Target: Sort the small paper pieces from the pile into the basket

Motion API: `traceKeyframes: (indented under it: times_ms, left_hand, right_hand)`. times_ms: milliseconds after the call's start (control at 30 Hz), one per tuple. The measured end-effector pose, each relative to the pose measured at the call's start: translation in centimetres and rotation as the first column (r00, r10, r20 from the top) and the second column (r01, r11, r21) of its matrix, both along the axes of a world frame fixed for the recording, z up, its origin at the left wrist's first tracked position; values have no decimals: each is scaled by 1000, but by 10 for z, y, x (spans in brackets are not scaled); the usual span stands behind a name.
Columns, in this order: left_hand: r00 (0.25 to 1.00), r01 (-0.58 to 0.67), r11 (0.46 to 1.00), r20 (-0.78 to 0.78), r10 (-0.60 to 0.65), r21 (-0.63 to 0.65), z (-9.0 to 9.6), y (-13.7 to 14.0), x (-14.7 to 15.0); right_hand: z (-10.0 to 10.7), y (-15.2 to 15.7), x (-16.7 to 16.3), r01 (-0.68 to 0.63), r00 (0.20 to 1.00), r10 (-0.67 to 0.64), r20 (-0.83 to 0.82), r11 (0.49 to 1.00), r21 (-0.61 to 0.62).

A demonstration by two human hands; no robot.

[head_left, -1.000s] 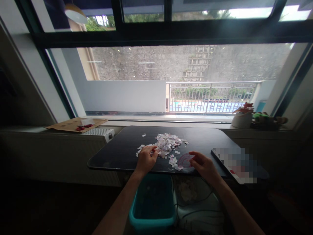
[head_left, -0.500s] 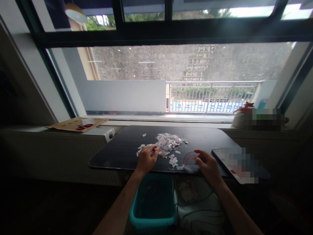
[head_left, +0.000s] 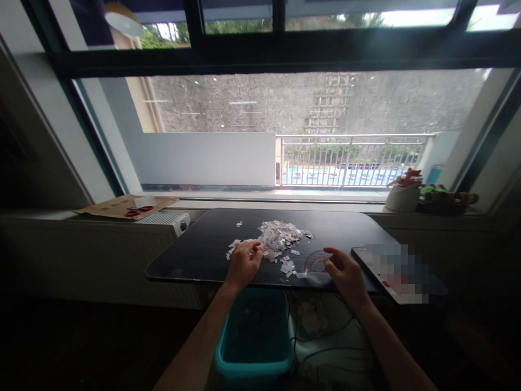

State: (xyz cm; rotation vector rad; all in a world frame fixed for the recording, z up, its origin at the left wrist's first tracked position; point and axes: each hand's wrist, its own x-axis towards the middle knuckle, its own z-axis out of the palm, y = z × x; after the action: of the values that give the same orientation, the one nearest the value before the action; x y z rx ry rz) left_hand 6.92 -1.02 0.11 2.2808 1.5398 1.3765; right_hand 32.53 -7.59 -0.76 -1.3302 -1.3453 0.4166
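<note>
A heap of small cut paper scraps (head_left: pixel 280 236) lies on the dark table (head_left: pixel 195 244). My left hand (head_left: pixel 245 263) rests at the heap's near left side, fingers loosely bent and thumb apart, with nothing visible in it. Near the table's front edge is a clear, thin plastic piece (head_left: pixel 315 263) marked with red arcs. My right hand (head_left: pixel 345 274) is at its right side, partly covering it. The index finger and thumb of that hand are apart; its lower fingers are curled and partly hidden. Between the hands lies a smaller cluster of scraps (head_left: pixel 287 266).
A phone or tablet (head_left: pixel 386 274), partly blurred out, sits at the table's right edge. Below the table stands a teal plastic bin (head_left: pixel 254 369) beside cables. Red-handled scissors (head_left: pixel 140 210) lie on brown paper (head_left: pixel 106 209) at left. A white pot (head_left: pixel 402 198) stands on the sill.
Both hands hold almost the same place and pose. The view has shifted very slightly, and the near part of the clear plastic looks less grey than before.
</note>
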Motion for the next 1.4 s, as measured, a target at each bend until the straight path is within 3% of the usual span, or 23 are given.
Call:
traceKeyframes:
  times_ms: [133,333,667,767,1200,1400]
  left_hand:
    - [1000,-4,1000,-8,4,-7,0,0,0]
    - [1000,-1,1000,-7,1,2,-1,1,-1]
    - [1000,-2,1000,-19,2,-12,0,-1,-1]
    - [1000,-3,1000,-21,3,-11,0,-1,-1]
    - [1000,-9,1000,-12,9,10,-1,0,0]
    - [1000,-8,1000,-16,8,11,0,0,0]
  right_hand:
    - [0,0,0,-59,998,59,-5,998,-24]
    - [-1,2,2,29,999,-28,31,999,-19]
    - [2,11,-21,-139,985,141,105,990,-27]
    - [1,9,-20,-195,980,197,42,980,-44]
    - [-2,9,-16,31,1000,-31,-4,999,-12]
    - [-2,8,-16,-53,998,53,21,998,-41]
